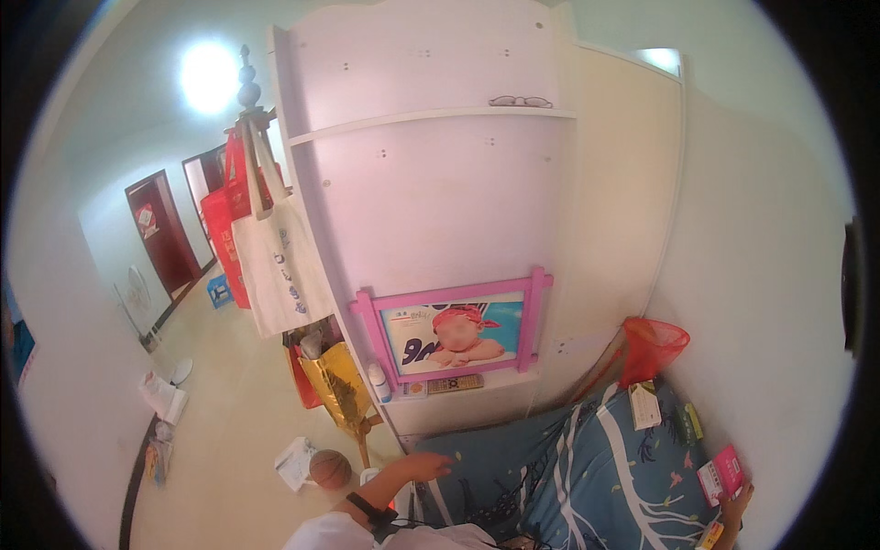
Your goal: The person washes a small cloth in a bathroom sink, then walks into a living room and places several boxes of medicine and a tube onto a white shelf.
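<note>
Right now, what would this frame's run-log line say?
left hand: appears empty, above teal tree-print sheet | right hand: touching pink-and-white box | nearby: white carton

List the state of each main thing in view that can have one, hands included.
Light: lit
Eyeglasses: resting on shelf
Cream tote bag: hanging
Pink-framed picture: propped up
Basketball: on floor
Patterned bedding: spread out
Left hand: apparently empty, partly open
Pink-and-white box: tilted
Right hand: at the box's lower edge, grip unclear
</note>
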{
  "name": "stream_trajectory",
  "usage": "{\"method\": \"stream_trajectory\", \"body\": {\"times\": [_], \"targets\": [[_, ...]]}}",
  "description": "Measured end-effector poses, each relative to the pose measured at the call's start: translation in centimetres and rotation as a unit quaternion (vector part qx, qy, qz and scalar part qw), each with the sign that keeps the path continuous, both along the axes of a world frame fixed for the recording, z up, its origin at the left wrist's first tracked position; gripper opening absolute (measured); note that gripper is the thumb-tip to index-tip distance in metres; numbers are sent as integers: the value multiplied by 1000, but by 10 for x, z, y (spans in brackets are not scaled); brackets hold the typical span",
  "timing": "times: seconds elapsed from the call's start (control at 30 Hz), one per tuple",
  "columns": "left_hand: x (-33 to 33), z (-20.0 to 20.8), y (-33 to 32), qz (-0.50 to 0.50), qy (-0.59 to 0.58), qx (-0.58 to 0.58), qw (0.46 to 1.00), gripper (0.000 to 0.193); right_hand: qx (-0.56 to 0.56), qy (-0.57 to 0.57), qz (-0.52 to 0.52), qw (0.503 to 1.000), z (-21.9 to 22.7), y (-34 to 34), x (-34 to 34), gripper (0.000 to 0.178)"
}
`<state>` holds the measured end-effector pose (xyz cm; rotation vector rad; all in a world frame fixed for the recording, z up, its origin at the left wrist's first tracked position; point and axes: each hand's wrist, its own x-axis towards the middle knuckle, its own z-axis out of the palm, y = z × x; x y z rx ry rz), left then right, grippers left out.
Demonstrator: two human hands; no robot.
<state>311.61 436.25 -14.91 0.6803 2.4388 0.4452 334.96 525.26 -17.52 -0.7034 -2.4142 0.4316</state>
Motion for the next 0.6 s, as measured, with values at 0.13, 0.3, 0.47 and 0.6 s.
{"method": "stream_trajectory", "body": {"times": [0.13, 0.3, 0.47, 0.6], "targets": [[-9, -3, 8, -14, -5, -20, 1000, 51, 13, -47, -27, 998, 6, -14, -10, 94], [-4, 20, 33, -54, 29, -9, 998, 53, 76, 59, 38, 995, 23, -59, 3, 84], [-4, 74, 52, -92, 24, 97, 991, 47, 222, 28, 43, 974, 116, -177, -19, 68], [-7, 129, 73, -77, -10, 164, 983, 44, 180, 58, 87, 978, 210, -262, -60, 59]]}}
